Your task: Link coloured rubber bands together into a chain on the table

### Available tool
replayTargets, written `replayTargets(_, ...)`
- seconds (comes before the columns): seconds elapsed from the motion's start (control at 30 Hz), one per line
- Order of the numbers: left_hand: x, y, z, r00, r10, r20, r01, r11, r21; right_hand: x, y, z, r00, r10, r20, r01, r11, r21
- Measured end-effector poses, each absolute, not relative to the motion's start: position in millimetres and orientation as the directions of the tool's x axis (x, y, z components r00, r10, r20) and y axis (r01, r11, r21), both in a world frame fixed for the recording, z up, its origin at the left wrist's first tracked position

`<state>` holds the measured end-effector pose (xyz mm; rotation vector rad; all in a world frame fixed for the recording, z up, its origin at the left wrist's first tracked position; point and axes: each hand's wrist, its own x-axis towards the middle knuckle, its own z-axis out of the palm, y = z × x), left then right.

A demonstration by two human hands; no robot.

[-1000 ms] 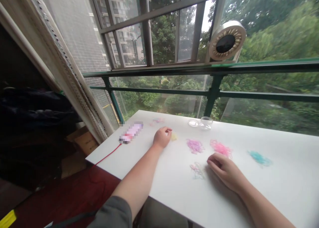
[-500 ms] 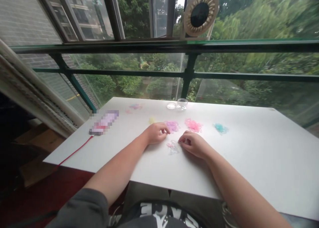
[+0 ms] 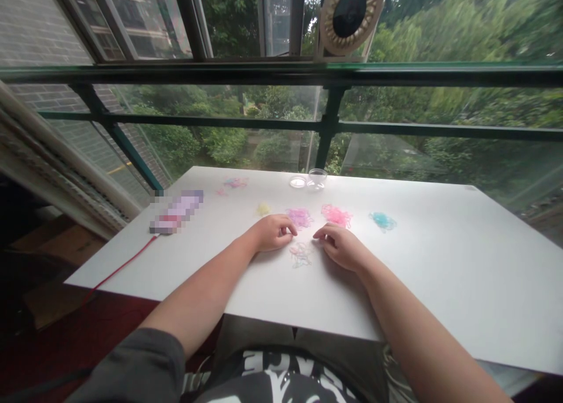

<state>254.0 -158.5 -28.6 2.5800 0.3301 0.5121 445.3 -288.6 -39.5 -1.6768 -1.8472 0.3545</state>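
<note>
My left hand (image 3: 273,232) rests on the white table (image 3: 440,262), just below a pile of purple rubber bands (image 3: 299,217). Its fingers are bent and slightly apart, with nothing visible in them. Facing it, my right hand (image 3: 341,246) reaches leftward below a pink pile of bands (image 3: 336,214). Its index finger is stretched out and I see nothing held. Between and just below the hands lies a loose pile of pale mixed bands (image 3: 301,255). A small yellow pile (image 3: 263,209) sits beyond my left hand, and a teal pile (image 3: 382,220) lies farther right.
A clear round container (image 3: 317,180) and its lid (image 3: 298,182) stand near the far edge. More mixed bands (image 3: 235,183) lie at the far left. A blurred-out phone (image 3: 178,211) with a red cable (image 3: 121,267) is on the left. Behind the table runs a green railing (image 3: 220,73).
The view has shifted slightly. My right hand has moved up from the edge of the mixed pile, and its index finger is straighter. My left hand has stayed nearly in place.
</note>
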Motion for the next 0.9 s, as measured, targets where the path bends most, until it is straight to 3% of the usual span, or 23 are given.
replayTargets(0.43, 254, -158, -28, 0.871, 0.351, 0.343, 0.142, -0.849, 0.509, 437, -289, -39, -0.046, 0.965, 0.257, 0.906, 0.149, -0.396)
replayTargets(0.67, 266, -178, -27, 0.853, 0.378, 0.359, 0.143, -0.832, 0.536, 435, -286, -40, 0.091, 0.958, 0.271, 0.828, 0.078, -0.555)
replayTargets(0.9, 278, -193, -30, 0.858, 0.339, 0.386, 0.128, -0.868, 0.479, 430, -287, -38, 0.115, 0.962, 0.249, 0.71, 0.096, -0.698)
